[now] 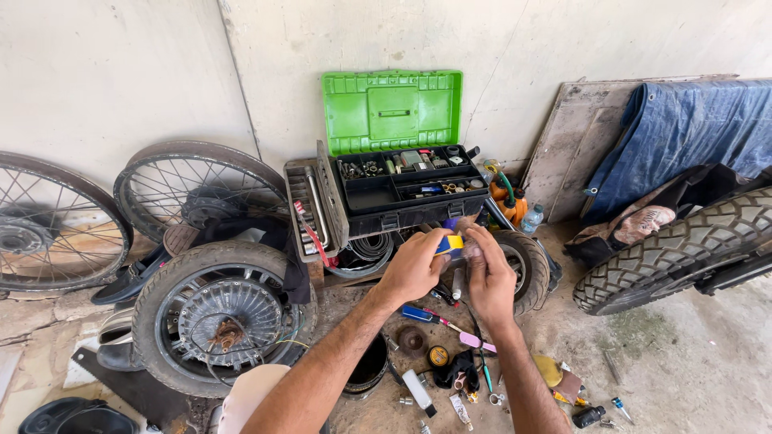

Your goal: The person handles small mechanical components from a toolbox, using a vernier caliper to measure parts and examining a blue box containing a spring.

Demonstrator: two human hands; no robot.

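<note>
Toolbox (400, 186) against wall (121, 72); wheels (215, 321) left of it, tyre (675, 249) right, small tools (450, 362) on floor before it.

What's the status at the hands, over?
Left hand and right hand raised together, fingers pinching a small yellow-and-blue object. Open green-lidded toolbox just behind. Loose tools scattered on the ground beneath, nothing blocking the hands.

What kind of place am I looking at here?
Probably a small motorcycle repair spot: spoked wheels lean on the wall, an open green toolbox stands nearby, and hand tools lie scattered on the dirt floor.
</note>
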